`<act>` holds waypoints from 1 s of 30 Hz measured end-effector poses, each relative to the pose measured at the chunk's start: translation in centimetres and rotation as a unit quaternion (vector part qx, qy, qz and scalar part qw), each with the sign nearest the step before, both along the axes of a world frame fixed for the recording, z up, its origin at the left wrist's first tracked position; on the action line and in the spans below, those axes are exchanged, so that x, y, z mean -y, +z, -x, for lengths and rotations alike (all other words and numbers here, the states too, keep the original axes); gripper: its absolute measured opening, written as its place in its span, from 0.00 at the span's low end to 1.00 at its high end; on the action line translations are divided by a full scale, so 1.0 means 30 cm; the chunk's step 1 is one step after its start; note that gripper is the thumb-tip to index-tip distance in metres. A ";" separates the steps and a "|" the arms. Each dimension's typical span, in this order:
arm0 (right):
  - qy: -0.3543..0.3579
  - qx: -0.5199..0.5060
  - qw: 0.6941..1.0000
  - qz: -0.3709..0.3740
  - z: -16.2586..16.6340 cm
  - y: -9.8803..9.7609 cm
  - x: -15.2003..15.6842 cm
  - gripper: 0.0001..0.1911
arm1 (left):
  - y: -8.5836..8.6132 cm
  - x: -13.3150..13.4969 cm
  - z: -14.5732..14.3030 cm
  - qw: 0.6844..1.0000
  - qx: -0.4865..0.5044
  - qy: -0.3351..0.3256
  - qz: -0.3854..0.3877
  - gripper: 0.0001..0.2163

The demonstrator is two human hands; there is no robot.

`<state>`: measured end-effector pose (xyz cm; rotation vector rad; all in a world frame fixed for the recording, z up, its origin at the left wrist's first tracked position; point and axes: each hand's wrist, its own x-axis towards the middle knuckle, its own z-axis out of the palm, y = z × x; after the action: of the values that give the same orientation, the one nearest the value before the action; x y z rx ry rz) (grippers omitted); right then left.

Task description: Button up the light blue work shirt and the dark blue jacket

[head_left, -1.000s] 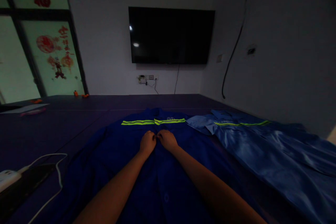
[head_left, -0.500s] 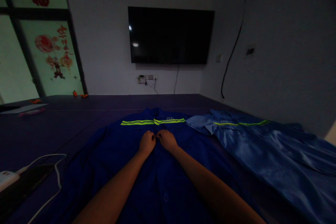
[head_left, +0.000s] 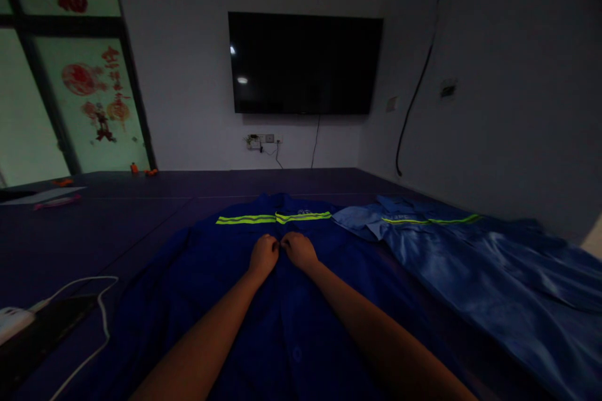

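Observation:
A dark blue work jacket (head_left: 202, 276) with yellow-green reflective stripes across the chest lies spread out, collar away from me. My left hand (head_left: 264, 254) and my right hand (head_left: 300, 250) meet at its front opening, just below the stripe. Both are closed, fingers pinched on the jacket's front edges. Whatever small fastening lies between the fingertips is hidden. Lower on the front a round button (head_left: 296, 353) shows. To the right, apart from my hands, lies a lighter blue shiny work jacket (head_left: 461, 269) with a thin yellow-green stripe.
A white charger (head_left: 14, 324) with a white cable (head_left: 104, 313) rests by a black flat object (head_left: 56, 332) at left. Farther back are a pink item (head_left: 57, 202) and small orange things (head_left: 150, 171). A television (head_left: 305, 62) hangs on the wall.

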<state>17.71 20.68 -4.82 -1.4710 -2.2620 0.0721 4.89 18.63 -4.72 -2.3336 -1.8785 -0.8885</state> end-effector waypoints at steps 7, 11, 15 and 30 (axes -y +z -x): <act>0.014 -0.038 0.999 0.000 -0.007 -0.003 -0.009 0.09 | 0.004 0.015 -0.004 0.999 0.017 0.047 0.010 0.07; 0.016 -0.048 0.999 -0.001 -0.009 -0.002 -0.010 0.08 | 0.007 0.026 -0.007 0.996 0.007 0.084 0.031 0.10; 0.010 -0.047 0.999 0.001 -0.010 0.000 -0.006 0.08 | 0.010 0.031 -0.010 0.996 -0.013 0.077 0.036 0.10; 0.016 -0.045 0.999 0.004 -0.011 0.008 -0.002 0.09 | 0.021 0.031 -0.011 0.996 -0.013 0.065 0.054 0.08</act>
<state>18.02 20.73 -4.58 -1.4083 -2.2158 0.1547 5.23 17.69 -4.08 -2.2347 -2.0893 -0.7576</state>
